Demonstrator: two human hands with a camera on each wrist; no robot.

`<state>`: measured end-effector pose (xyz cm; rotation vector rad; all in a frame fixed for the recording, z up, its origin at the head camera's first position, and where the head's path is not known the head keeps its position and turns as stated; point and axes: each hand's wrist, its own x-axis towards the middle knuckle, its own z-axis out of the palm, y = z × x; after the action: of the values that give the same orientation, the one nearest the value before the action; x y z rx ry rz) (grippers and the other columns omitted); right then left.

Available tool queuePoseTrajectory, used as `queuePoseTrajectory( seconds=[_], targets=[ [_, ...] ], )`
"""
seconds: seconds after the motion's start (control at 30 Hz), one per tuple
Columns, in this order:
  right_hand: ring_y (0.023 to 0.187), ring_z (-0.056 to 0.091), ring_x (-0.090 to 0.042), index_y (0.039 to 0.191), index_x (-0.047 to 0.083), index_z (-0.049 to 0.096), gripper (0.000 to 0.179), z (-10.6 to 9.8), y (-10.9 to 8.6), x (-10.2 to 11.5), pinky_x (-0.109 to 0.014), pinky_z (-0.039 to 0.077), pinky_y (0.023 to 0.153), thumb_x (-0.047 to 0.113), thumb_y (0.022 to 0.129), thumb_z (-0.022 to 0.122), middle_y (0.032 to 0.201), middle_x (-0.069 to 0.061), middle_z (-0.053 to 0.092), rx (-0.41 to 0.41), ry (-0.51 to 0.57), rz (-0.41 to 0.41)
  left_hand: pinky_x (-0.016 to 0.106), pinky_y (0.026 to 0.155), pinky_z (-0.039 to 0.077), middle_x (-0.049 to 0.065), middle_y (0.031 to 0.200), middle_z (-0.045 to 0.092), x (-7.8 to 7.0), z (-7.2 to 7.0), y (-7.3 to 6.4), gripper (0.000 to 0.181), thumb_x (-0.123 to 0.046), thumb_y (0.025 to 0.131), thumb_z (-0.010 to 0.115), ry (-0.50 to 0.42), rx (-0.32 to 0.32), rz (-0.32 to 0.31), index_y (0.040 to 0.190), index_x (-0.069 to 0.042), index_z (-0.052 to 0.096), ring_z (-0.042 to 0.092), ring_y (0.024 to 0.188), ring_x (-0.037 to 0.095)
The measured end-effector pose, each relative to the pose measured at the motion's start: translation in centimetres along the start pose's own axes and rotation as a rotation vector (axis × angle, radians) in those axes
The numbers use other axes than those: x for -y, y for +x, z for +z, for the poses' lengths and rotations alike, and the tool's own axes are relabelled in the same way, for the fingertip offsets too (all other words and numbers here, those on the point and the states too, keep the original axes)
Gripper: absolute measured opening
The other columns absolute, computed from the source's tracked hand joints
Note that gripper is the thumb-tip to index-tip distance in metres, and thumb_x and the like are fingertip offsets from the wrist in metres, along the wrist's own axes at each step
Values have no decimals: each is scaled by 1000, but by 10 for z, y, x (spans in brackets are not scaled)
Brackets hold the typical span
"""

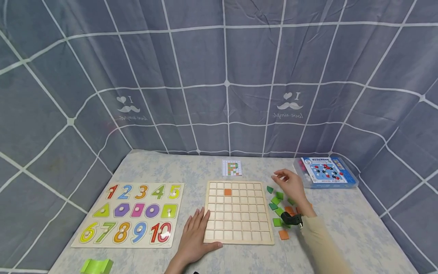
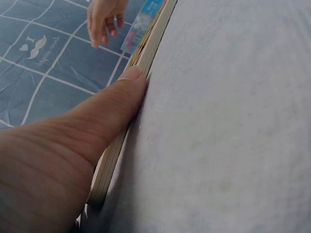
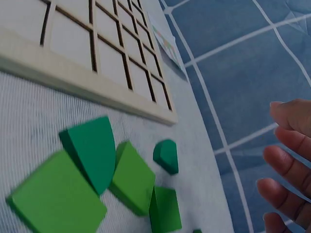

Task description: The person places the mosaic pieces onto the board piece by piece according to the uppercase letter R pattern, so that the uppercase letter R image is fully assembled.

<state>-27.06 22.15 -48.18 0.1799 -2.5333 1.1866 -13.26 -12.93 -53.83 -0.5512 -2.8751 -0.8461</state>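
My left hand (image 1: pixel 194 239) lies at the near-left corner of a wooden grid board (image 1: pixel 239 224), fingers stretched along its left side. In the left wrist view its thumb (image 2: pixel 109 109) touches the board's near edge. A single orange square tile (image 1: pixel 227 192) sits in a cell of the second row. Right of the board, my right hand (image 1: pixel 291 187) hovers over loose tiles with fingers slightly bent. The right wrist view shows nothing between those fingers (image 3: pixel 286 165). Below it lie green square tiles (image 3: pixel 58 194), rounded dark green tiles (image 3: pixel 92 150) and several orange tiles (image 1: pixel 284 234).
A small pattern card (image 1: pixel 232 168) lies behind the board. At the left is a number-and-shape puzzle board (image 1: pixel 128 224), with a light green block (image 1: pixel 97 266) nearer the front. A clear plastic box (image 1: pixel 326 173) with a blue printed cover stands at the back right.
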Motion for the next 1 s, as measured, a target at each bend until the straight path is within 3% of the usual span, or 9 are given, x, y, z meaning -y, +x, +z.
queuePoseTrajectory(
  seconds=[0.27, 1.0],
  targets=[
    [74, 56, -24, 107, 1, 68, 31, -9, -2, -15, -33, 44, 62, 24, 86, 72, 90, -11, 67, 13, -51, 88, 50, 109, 8, 19, 152, 25, 1, 1, 0, 105, -69, 73, 63, 8, 2, -1, 147, -1, 32, 15, 140, 36],
    [83, 60, -28, 108, 0, 67, 35, -12, -8, -42, -38, 48, 68, 26, 85, 71, 101, -16, 66, 96, -156, 200, 54, 107, 12, 22, 149, 29, -2, -2, 0, 103, -66, 73, 67, 5, -38, 31, 145, 1, 35, 19, 138, 39]
  ],
)
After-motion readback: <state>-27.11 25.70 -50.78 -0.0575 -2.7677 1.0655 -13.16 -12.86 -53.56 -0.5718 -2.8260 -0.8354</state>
